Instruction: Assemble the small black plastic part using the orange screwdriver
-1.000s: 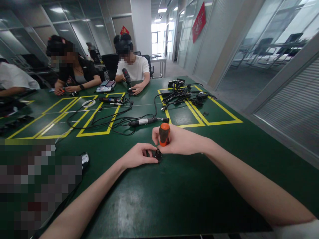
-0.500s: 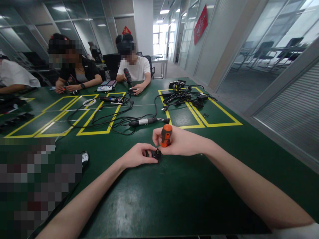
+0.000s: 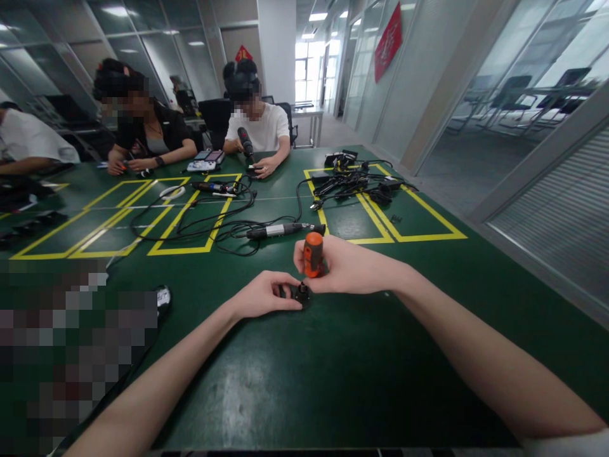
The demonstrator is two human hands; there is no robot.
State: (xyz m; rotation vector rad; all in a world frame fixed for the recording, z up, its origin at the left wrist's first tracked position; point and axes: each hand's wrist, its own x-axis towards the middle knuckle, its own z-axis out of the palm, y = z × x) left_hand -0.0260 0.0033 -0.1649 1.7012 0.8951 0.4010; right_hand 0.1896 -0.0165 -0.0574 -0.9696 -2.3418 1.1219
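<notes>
Orange and grey, our driver (image 3: 313, 255) stood nearly upright in our right hand (image 3: 345, 265), fingers wrapped close; just left of that hand, our half-curled left hand (image 3: 264, 294) pinched the black part (image 3: 302, 294).

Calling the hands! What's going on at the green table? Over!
Left hand pinching small black part. Right hand gripping orange-and-grey handle. Corded tool lies beyond right hand, seemingly not in the way.
</notes>
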